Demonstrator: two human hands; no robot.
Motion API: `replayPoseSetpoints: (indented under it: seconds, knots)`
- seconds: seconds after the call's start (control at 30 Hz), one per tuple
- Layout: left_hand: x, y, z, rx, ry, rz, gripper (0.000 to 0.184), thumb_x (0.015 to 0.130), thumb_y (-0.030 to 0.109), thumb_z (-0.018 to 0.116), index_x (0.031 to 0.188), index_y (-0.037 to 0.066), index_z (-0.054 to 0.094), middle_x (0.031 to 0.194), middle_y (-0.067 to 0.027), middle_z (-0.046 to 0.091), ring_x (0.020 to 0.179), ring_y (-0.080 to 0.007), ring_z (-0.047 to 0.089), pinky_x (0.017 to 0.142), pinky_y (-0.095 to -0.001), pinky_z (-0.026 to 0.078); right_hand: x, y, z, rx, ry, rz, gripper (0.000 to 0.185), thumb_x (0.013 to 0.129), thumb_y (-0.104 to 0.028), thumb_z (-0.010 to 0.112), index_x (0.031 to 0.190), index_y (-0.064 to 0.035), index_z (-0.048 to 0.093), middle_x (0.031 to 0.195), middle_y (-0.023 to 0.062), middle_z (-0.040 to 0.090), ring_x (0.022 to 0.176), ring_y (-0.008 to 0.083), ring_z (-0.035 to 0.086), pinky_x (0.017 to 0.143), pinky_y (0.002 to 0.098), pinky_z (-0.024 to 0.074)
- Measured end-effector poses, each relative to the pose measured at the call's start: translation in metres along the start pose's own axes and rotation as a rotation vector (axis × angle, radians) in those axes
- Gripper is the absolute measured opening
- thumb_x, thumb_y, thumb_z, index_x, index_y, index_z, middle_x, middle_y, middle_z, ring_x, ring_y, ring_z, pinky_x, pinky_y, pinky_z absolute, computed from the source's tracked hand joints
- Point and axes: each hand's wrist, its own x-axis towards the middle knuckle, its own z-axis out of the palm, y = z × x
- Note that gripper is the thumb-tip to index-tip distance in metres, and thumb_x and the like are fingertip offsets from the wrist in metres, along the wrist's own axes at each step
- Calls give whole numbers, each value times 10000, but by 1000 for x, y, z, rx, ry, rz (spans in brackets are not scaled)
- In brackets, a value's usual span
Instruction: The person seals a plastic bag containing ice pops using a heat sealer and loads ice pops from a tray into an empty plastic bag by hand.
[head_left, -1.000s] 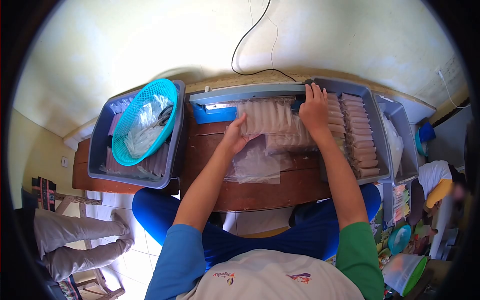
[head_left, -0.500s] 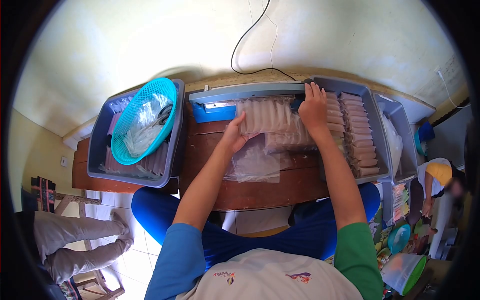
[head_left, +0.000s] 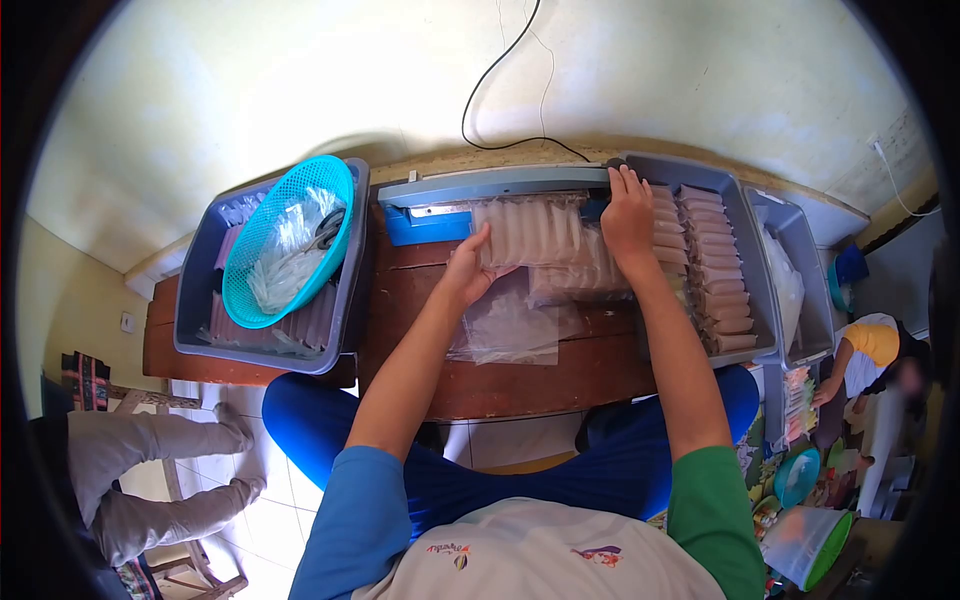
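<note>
A bag of filled plastic tubes lies with its far edge under the arm of a blue bag sealer. My left hand grips the bag's near left side, thumb on top and fingers underneath. My right hand is closed over the right end of the sealer's grey arm, which is down on the bag. Another packed bag rests just in front, partly covered. Flat clear plastic bags lie on the wooden table below my hands.
At left, a grey tub holds filled tubes and a turquoise basket with plastic bags and scissors. A grey tub of stacked tubes stands at right, another bin beyond. People are at far left and far right.
My hands and the bag stay in place at the sealer. At far right, the other person has moved an arm toward the tray of tubes.
</note>
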Motion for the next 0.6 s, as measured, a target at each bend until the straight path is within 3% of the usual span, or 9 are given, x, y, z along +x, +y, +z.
replayPoseSetpoints:
  seconds: [0.6]
  knots:
    - [-2, 1, 3, 1, 6, -2, 468, 1001, 380, 451, 1359, 78, 450, 1327, -127, 549, 1192, -301, 558, 1005, -478, 444, 0, 0, 0, -6, 8, 6, 372, 873, -23, 431, 1206, 16, 592, 1257, 215, 581, 1194, 355, 534, 1046, 473, 367]
